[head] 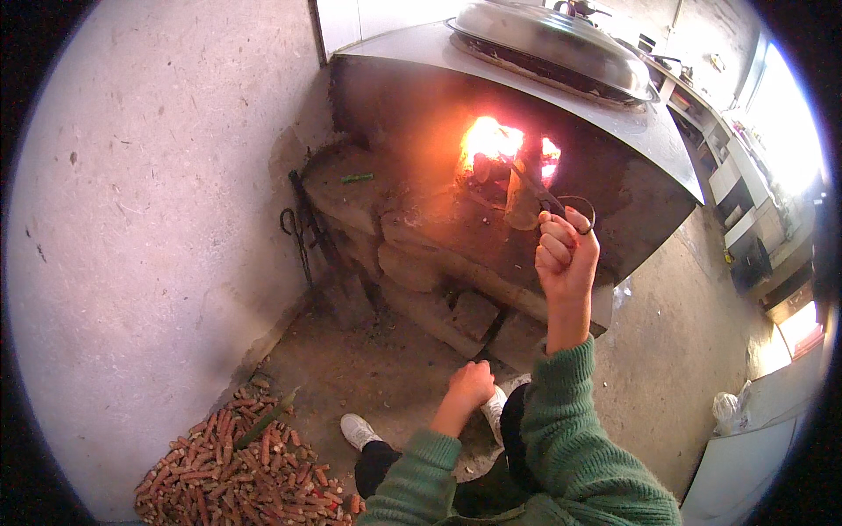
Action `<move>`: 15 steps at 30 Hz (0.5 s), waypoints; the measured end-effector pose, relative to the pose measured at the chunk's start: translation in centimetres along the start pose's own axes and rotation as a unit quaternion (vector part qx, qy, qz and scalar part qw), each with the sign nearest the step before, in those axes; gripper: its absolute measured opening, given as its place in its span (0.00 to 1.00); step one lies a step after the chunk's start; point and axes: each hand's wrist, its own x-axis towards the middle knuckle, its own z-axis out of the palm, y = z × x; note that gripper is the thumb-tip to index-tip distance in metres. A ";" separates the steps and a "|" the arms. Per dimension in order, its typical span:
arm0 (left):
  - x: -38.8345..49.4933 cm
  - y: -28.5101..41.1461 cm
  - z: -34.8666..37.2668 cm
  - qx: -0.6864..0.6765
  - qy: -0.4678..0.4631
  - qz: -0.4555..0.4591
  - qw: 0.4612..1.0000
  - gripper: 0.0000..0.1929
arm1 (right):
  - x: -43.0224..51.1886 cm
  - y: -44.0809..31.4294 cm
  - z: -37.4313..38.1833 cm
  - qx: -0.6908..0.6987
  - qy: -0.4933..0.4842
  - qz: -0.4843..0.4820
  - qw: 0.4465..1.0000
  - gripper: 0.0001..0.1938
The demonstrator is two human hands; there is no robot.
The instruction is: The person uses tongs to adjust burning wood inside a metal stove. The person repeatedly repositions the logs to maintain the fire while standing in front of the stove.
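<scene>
In front of the burning opening of a stove, my right hand [567, 253] is closed around the handle end of a metal fire tool [536, 187], which has a curved loop by my fingers. Its far end points into the fire [490, 141]; the tip is lost in the glow. A log [521, 197] sticks out of the opening, beside and under the tool. Low before my knees, my left hand [472, 382] has its fingers curled; whether anything is inside them is hidden.
A large lidded pan [552, 49] sits on the stove top. Against the left wall lean a shovel [345, 289] and a twisted metal rod [299, 246]. Corncobs [243, 467] are heaped at lower left. The brick ledge [454, 256] juts out below the fire.
</scene>
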 end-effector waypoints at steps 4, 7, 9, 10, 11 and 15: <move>-0.1 0.0 -0.1 0.002 0.001 0.003 1.000 0.13 | 0.2 0.2 -0.2 0.020 -0.009 -0.002 1.000 0.16; -0.1 -0.1 0.0 0.007 0.004 0.008 1.000 0.13 | 0.2 0.3 0.0 0.013 0.004 -0.012 1.000 0.15; 0.0 -0.1 0.1 0.014 0.000 0.007 1.000 0.14 | 0.2 0.3 -0.1 0.017 0.007 -0.012 1.000 0.15; 0.1 -0.1 0.2 0.013 -0.001 0.007 1.000 0.14 | 0.3 0.3 -0.4 0.028 0.004 -0.005 1.000 0.15; 0.2 -0.2 0.2 0.011 -0.002 0.006 1.000 0.14 | 0.4 0.2 -0.5 0.040 0.000 0.001 0.999 0.14; 0.1 0.0 0.0 0.005 -0.010 -0.001 1.000 0.14 | 0.2 0.4 -0.1 0.016 0.011 0.001 1.000 0.13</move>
